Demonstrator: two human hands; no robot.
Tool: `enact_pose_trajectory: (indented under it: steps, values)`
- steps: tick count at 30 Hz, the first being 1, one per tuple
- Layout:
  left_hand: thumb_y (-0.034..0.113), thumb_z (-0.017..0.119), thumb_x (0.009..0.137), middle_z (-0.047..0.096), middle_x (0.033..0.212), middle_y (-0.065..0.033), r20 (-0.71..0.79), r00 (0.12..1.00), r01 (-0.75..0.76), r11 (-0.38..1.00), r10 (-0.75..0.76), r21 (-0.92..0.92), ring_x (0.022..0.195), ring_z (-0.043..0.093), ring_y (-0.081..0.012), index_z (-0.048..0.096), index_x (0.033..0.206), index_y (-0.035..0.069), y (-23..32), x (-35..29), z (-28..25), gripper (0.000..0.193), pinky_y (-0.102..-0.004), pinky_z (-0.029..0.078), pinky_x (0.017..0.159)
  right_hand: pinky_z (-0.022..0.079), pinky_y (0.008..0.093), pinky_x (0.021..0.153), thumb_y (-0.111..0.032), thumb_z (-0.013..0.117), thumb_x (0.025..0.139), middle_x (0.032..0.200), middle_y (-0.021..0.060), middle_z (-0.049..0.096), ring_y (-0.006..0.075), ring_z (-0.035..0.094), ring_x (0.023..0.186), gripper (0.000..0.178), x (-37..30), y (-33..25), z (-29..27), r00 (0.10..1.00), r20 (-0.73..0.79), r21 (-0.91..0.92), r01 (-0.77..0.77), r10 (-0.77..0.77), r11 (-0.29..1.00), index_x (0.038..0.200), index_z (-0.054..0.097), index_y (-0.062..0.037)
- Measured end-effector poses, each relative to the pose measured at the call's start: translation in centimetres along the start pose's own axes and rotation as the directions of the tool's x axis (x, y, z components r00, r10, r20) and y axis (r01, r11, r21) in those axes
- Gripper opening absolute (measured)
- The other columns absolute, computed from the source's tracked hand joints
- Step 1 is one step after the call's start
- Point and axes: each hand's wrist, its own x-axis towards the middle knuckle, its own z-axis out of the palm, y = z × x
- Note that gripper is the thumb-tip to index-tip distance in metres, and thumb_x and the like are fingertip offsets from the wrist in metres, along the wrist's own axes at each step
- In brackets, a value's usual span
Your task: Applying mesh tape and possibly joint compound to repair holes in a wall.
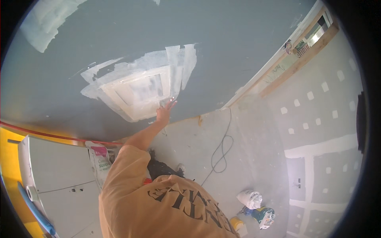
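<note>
My left arm, in an orange sleeve, stretches out to a grey-blue wall. My left hand is at the lower right corner of a white, roughly rectangular frame shape on that wall. Its fingers lie over a flat grey blade-like tool, small and partly hidden by the hand, so I cannot make out its exact kind. White filler spreads in uneven strokes around the frame shape, with streaks along its top and right side. My right hand does not show.
At the left stand a white cabinet-like box and a filler bag. A cable loops across the floor. More bags and a yellow bucket stand lower right. Plasterboard with filler spots lines the right side.
</note>
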Motion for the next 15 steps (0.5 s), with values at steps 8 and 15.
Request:
enact_pose_trajectory:
  steps: [8, 15]
  values:
    - [0.004, 0.07, 0.08, 0.002, 0.179, 0.0034, -0.039, 0.999, -0.007, 0.991, 0.012, 0.131, 0.08, 0.063, -0.02, 0.009, 0.17, 0.039, -1.3, 2.2, 1.0, 0.114, -0.0322, 0.052, 0.059, 0.05, 0.0408, 0.053, -0.026, 0.073, 0.094, 0.079, 0.0115, 0.068, 0.0223, 0.062, 0.061, 0.028, 0.6, -0.5, -1.6, 1.0, -0.023, 0.073, 0.006, -0.004, 0.997, 0.101, 0.068, -0.0001]
    - [0.007, 0.065, 0.089, 0.004, 0.179, -0.0037, 0.082, 0.988, -0.131, 0.99, 0.127, 0.042, 0.088, 0.069, -0.0219, 0.004, 0.17, 0.034, -3.7, -1.0, 3.8, 0.105, -0.0389, 0.057, 0.061, 0.051, 0.0426, 0.057, -0.025, 0.071, 0.095, 0.081, 0.0122, 0.069, 0.025, 0.064, 0.065, 0.024, 4.6, -5.1, -1.4, 0.995, 0.076, 0.01, 0.064, -0.064, 0.998, 0.101, 0.069, -0.0011]
